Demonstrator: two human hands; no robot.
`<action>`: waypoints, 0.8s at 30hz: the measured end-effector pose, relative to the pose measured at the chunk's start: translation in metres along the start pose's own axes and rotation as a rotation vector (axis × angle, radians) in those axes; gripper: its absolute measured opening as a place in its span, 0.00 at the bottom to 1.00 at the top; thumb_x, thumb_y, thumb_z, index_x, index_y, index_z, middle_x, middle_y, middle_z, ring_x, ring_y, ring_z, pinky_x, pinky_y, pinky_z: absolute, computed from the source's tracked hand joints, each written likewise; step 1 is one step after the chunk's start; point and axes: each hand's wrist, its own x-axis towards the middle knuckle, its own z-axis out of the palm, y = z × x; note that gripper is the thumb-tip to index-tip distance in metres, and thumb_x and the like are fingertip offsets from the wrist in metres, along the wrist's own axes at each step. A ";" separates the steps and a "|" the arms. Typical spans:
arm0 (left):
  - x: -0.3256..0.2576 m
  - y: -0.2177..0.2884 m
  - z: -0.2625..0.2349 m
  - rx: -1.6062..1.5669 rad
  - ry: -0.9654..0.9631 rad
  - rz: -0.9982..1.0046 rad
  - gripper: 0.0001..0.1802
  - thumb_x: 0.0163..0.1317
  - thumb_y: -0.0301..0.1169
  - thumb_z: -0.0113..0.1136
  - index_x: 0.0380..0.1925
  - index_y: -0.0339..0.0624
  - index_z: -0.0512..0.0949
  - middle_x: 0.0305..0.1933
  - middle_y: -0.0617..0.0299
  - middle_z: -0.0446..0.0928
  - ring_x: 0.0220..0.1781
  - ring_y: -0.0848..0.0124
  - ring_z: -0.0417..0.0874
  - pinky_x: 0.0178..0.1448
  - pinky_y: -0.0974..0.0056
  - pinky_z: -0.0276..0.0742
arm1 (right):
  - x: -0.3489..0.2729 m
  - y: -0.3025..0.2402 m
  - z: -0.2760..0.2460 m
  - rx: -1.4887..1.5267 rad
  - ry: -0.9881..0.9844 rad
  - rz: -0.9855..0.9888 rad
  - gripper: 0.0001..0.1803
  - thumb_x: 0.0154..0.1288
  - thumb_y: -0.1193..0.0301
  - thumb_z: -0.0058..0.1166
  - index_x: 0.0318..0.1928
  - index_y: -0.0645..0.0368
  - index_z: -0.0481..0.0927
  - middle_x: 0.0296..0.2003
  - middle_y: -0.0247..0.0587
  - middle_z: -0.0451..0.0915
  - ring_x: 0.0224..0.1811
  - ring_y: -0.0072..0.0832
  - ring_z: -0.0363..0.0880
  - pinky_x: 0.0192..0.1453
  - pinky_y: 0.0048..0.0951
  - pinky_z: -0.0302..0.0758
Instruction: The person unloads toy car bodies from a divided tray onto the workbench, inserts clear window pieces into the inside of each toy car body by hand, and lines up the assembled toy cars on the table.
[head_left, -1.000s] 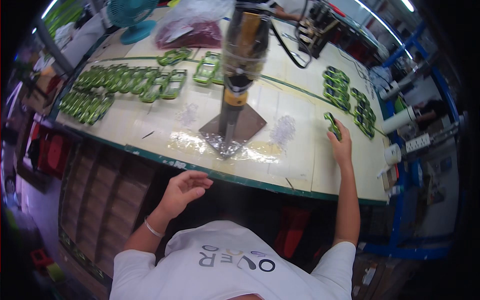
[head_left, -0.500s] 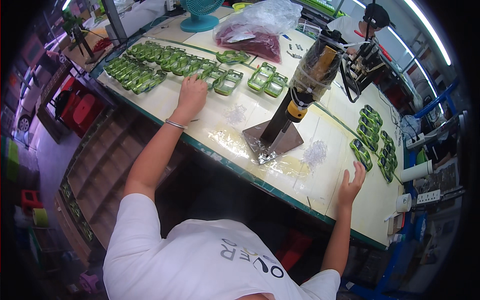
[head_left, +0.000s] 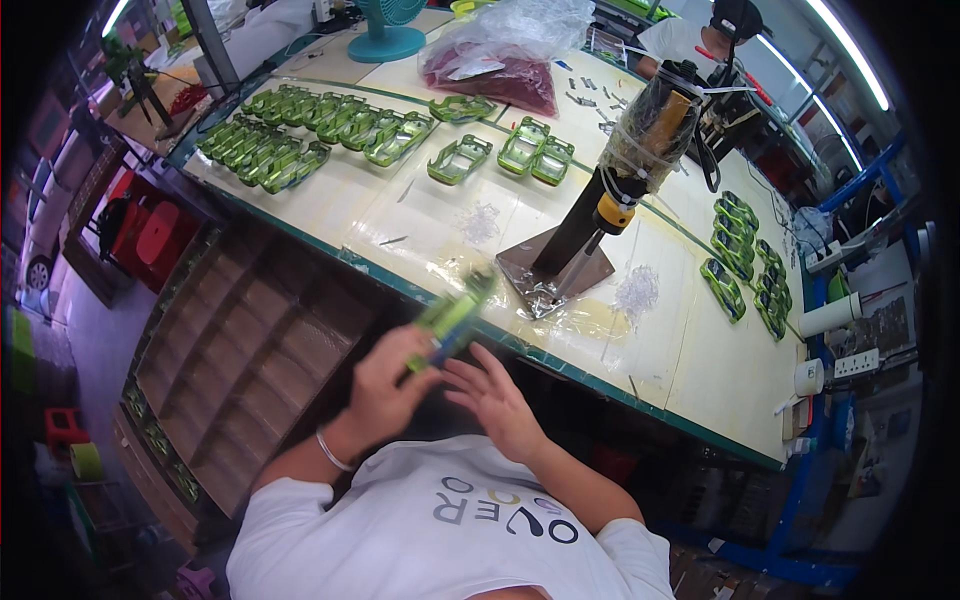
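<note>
1. Green plastic part, blurred, sits at frame centre, just below the table edge.
2. Left hand pinches its lower end.
3. Right hand has its fingers spread, touching the part's lower end.
4. Rows of green parts lie upper left.

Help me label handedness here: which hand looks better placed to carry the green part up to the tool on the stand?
Probably the left hand: it already grips the green part, while the right hand only touches its lower end with open fingers.

Green plastic frame; cream table; teal fan.
</note>
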 end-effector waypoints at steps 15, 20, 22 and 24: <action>0.150 -0.128 0.029 0.501 -0.299 0.381 0.09 0.43 0.19 0.46 0.27 0.32 0.72 0.33 0.50 0.71 0.38 0.55 0.70 0.43 0.59 0.66 | -0.061 -0.001 -0.033 0.645 0.033 0.148 0.45 0.46 0.55 0.56 0.58 0.63 0.49 0.37 0.49 0.71 0.39 0.35 0.73 0.45 0.34 0.70; 0.148 -0.112 0.021 0.582 -0.361 0.564 0.09 0.39 0.19 0.45 0.24 0.33 0.71 0.29 0.52 0.69 0.35 0.56 0.70 0.40 0.59 0.67 | -0.084 0.002 -0.053 0.625 0.118 0.052 0.44 0.46 0.56 0.57 0.58 0.64 0.49 0.37 0.45 0.70 0.40 0.34 0.71 0.47 0.35 0.69; 0.151 -0.107 0.026 0.624 -0.316 0.554 0.08 0.39 0.19 0.46 0.24 0.33 0.71 0.30 0.52 0.69 0.35 0.57 0.70 0.40 0.60 0.67 | -0.090 0.003 -0.059 0.645 0.111 0.057 0.43 0.46 0.57 0.57 0.58 0.63 0.49 0.37 0.46 0.70 0.40 0.35 0.71 0.47 0.35 0.69; 0.150 -0.104 0.029 0.639 -0.376 0.559 0.09 0.40 0.19 0.46 0.26 0.32 0.71 0.31 0.51 0.70 0.37 0.57 0.70 0.41 0.61 0.67 | -0.092 -0.001 -0.058 0.636 0.130 0.056 0.35 0.46 0.57 0.56 0.51 0.62 0.58 0.37 0.46 0.70 0.39 0.33 0.72 0.46 0.34 0.70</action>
